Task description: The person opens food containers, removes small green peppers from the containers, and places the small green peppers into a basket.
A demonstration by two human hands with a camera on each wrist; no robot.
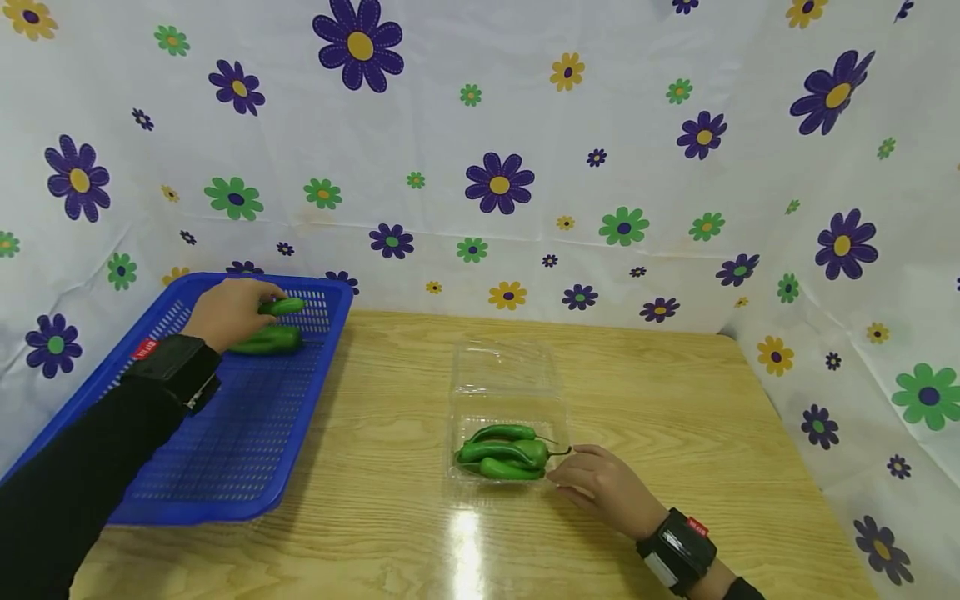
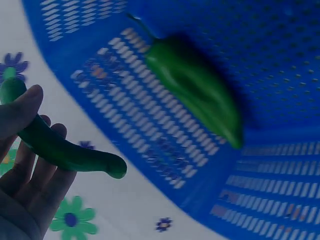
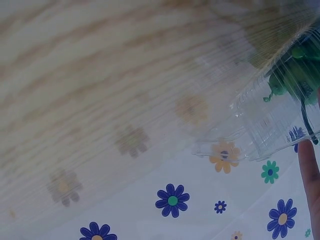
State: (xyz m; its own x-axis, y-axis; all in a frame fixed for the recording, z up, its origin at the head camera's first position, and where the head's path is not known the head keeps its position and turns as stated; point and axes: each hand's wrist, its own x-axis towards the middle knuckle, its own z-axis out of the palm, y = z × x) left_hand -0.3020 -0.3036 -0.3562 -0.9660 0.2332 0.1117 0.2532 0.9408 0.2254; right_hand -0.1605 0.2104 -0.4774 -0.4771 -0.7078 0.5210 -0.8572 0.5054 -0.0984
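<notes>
Wooden table point(image 1: 390, 417), light grain, backed and flanked by a white flower-print cloth point(image 1: 525, 125). Blue perforated tray point(image 1: 225, 450) at the table's left edge, tilted up toward the cloth; one broad green pepper point(image 1: 268, 340) lies loose on its floor near the far end. Clear plastic clamshell box point(image 1: 504, 392) at table centre, lid open and lying back; three green peppers point(image 1: 502, 452) lie stacked in its near half, stems pointing right. Left hand point(image 1: 228, 312), black sleeve and wrist device, is over the far end of the tray; fingers and thumb curled round a slim green pepper point(image 2: 60, 150), held just above the loose one and not touching it. Right hand point(image 1: 603, 487), wrist device, rests on the table at the box's right corner, fingers loosely bent, fingertips at the box wall beside a pepper stem; whether they pinch the stem cannot be told.
</notes>
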